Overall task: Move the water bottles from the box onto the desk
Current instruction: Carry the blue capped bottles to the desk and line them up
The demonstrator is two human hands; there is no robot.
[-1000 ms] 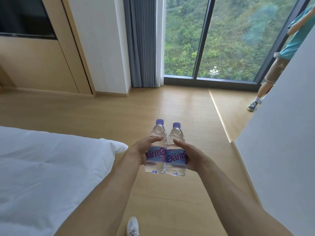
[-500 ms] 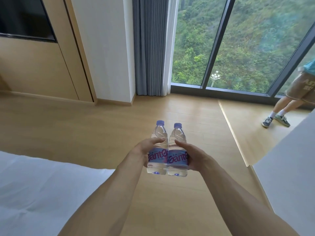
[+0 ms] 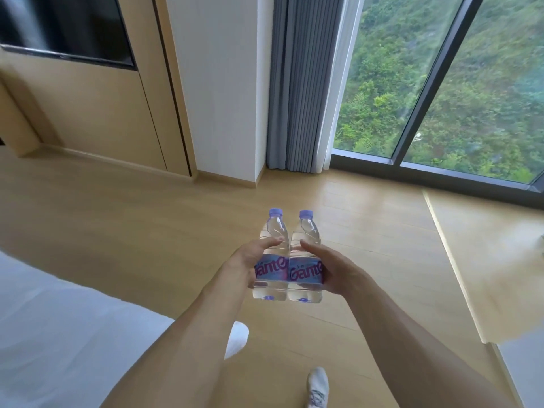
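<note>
Two clear water bottles with purple caps and blue-pink labels are held upright side by side above the wooden floor. My left hand [image 3: 250,256] grips the left bottle [image 3: 272,231] from its left side. My right hand [image 3: 335,270] grips the right bottle [image 3: 306,231] from its right side. The bottles touch each other. No box and no desk show in the view.
A bed with white bedding [image 3: 64,334] fills the lower left. A raised wooden platform [image 3: 485,260] lies to the right, below the floor-to-ceiling window [image 3: 441,83]. Grey curtains [image 3: 297,83] and a wood-panelled wall with a dark screen [image 3: 67,25] stand ahead. My white shoe [image 3: 318,387] is at the bottom.
The view has swung left: the window and platform slid right, the other person left the frame, more wall panel shows. Both hands keep the same hold on the bottles.
</note>
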